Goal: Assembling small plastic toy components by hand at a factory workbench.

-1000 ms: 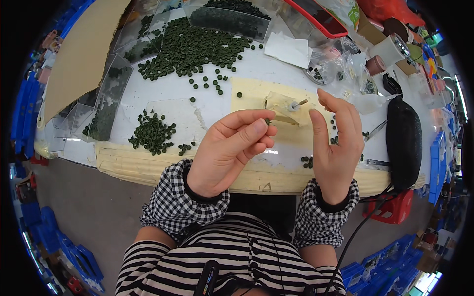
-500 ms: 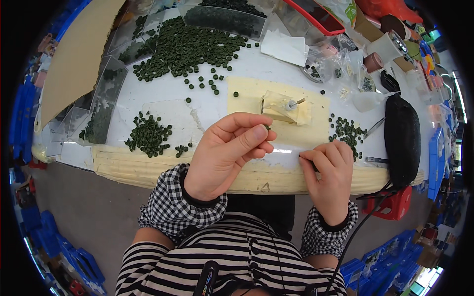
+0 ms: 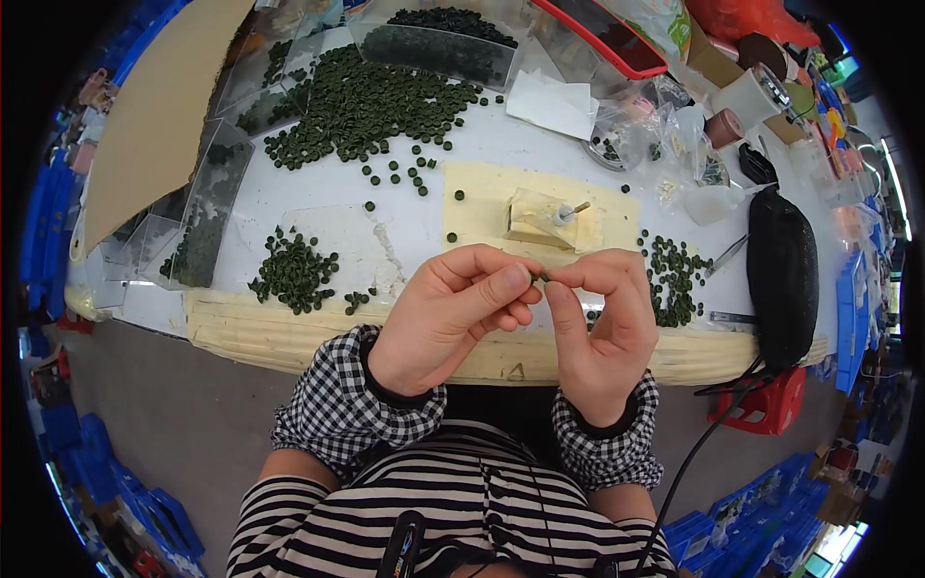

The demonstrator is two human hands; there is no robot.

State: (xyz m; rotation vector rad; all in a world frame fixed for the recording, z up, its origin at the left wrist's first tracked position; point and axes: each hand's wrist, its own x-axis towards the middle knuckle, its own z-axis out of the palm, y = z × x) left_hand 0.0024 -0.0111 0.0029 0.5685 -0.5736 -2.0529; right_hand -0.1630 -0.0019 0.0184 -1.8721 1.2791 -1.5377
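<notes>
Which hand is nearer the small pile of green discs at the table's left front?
Left. The left hand is beside the small pile of green discs, just to its right. The right hand is farther right, beyond the left hand, pinching a small green piece with it.

The right hand (image 3: 602, 332), which was laid flat on the bench (image 3: 424, 226) half a second ago, just in front of the small pile of green discs (image 3: 672, 275) to the right of the cream block (image 3: 541, 220), has been raised and brought in front of that block. Its fingertips have been closed against those of the left hand (image 3: 453, 318), and a small green disc (image 3: 542, 276) is now pinched between the two. One second ago the right hand was held open and upright beside the block. The left hand has been shifted slightly toward the right hand.
</notes>
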